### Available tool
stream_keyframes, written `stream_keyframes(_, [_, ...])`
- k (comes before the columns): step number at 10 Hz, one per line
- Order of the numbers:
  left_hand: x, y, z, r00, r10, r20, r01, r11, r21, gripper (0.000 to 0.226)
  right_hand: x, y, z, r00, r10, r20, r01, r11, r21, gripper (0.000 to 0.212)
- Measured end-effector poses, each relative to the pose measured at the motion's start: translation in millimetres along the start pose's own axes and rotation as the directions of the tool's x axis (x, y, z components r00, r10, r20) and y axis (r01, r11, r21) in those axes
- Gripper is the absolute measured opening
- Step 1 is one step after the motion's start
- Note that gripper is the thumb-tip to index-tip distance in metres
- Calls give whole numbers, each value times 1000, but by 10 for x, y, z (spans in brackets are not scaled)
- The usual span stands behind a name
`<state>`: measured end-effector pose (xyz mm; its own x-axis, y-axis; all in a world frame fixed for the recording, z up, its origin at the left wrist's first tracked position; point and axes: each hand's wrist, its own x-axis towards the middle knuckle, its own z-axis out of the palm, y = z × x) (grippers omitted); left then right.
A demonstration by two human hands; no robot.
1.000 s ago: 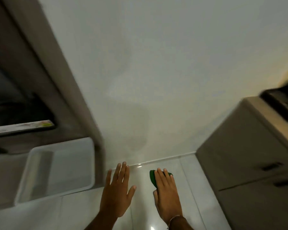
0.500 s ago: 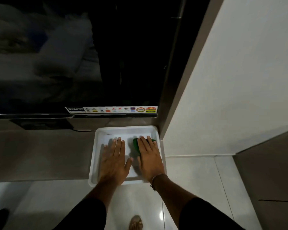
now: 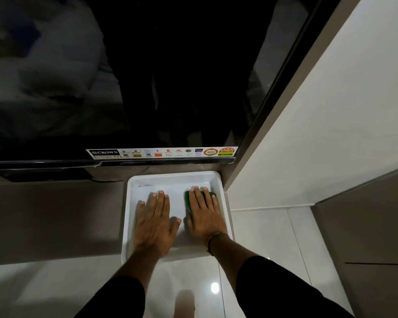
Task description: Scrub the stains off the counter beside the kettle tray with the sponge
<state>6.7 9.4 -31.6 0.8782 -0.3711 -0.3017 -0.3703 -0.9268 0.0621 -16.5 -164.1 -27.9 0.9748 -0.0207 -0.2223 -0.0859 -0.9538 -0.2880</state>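
Note:
A white plastic tray [image 3: 133, 226] sits at the right end of a brown counter [image 3: 55, 221], below a large dark TV. My right hand [image 3: 204, 216] lies flat on a green sponge [image 3: 187, 199], pressing it onto the tray floor near the tray's right wall. Only the sponge's left edge and far corner show past my fingers. Flat on the tray floor just to the left is my left hand [image 3: 154, 223], fingers spread, holding nothing. No kettle is in view.
The TV screen [image 3: 147, 76] with a sticker strip [image 3: 161, 153] hangs right above the tray. A white wall [image 3: 319, 134] rises to the right, and a brown cabinet [image 3: 365, 237] stands at far right. Glossy white floor tiles [image 3: 262, 237] lie below the counter edge.
A second ago the view faced the white wall with both hands over the floor tiles. It has swung left, and both hands now rest inside the tray, the sponge still under my right hand.

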Motion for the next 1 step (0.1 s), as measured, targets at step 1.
stream_keyframes(1, [-114, 60, -94, 1000, 3, -23, -3, 1000, 17, 77, -95, -34, -57, 1000, -27, -10, 28, 998, 50, 84])
